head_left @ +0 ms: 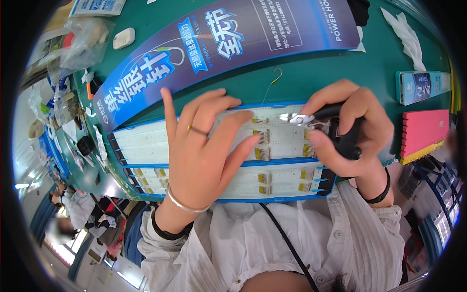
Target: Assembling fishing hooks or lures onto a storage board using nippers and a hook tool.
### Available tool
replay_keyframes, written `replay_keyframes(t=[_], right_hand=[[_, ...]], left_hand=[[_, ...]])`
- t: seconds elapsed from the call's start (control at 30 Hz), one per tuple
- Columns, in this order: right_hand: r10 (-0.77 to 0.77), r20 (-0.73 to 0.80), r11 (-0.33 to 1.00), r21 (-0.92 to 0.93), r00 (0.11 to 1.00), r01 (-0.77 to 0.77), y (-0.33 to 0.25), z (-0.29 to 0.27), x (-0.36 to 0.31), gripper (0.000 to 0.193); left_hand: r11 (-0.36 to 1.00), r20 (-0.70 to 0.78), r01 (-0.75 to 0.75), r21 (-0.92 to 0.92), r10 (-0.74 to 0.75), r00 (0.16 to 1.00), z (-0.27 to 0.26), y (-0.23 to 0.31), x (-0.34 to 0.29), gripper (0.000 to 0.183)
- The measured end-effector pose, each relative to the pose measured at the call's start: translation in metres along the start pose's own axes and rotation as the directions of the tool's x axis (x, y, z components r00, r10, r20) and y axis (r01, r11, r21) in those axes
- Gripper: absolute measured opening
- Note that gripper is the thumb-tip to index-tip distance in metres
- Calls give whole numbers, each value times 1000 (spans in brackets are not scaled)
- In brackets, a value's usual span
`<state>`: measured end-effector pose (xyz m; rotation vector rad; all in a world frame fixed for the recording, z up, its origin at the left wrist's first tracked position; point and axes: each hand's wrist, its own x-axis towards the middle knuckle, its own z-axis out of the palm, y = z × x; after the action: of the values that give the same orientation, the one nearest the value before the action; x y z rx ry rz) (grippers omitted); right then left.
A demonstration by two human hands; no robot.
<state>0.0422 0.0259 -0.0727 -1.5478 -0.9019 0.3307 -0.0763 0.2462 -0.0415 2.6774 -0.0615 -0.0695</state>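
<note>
Case: the long blue-edged case (pixel 143 145) lies unfolded on the green table (pixel 311 73), just in front of the person's white shirt (pixel 267 233); its two white-lined halves run side by side, with dark end pieces at the left.
Left hand: the left hand (pixel 198 143) is spread wide over the middle of the case, thumb and index finger apart; whether it pinches the fine line cannot be told.
Bundles: yellowish hook bundles (pixel 262 154) sit in short rows, metal shanks lined up, right of the left thumb.
Loose hook: a single hook (pixel 273 81) with a yellow-green wrap lies beyond the far edge, its thin line trailing toward the case.
Pliers: silver-nosed, black-handled pliers (pixel 305 120) point left above the far half.
Right hand: the right hand (pixel 362 126) is closed around the handles.
Hidden: the left hand covers the case's middle; the right hand masks part of the handles.
Hard to make out: the plier tips blur, and the line fades near the left index fingertip.
</note>
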Motion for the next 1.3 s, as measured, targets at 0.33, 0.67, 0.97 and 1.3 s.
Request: replay_keyframes(t=[0.33, 0.67, 0.97, 1.3], right_hand=[[138, -267, 989, 83, 954, -120, -14, -28, -22, 32], [319, -190, 889, 399, 929, -223, -2, -39, -42, 30], [330, -143, 845, 485, 933, -225, 2, -38, -38, 32], [351, -150, 870, 418, 924, -263, -1, -40, -38, 34]], left_hand=[[1000, -30, 27, -15, -28, 999, 5, 15, 29, 10], [949, -102, -111, -294, 84, 991, 19, 33, 34, 13], [917, -87, -86, -388, 57, 995, 31, 35, 35, 12], [928, -72, -97, -361, 76, 995, 28, 30, 32, 17]])
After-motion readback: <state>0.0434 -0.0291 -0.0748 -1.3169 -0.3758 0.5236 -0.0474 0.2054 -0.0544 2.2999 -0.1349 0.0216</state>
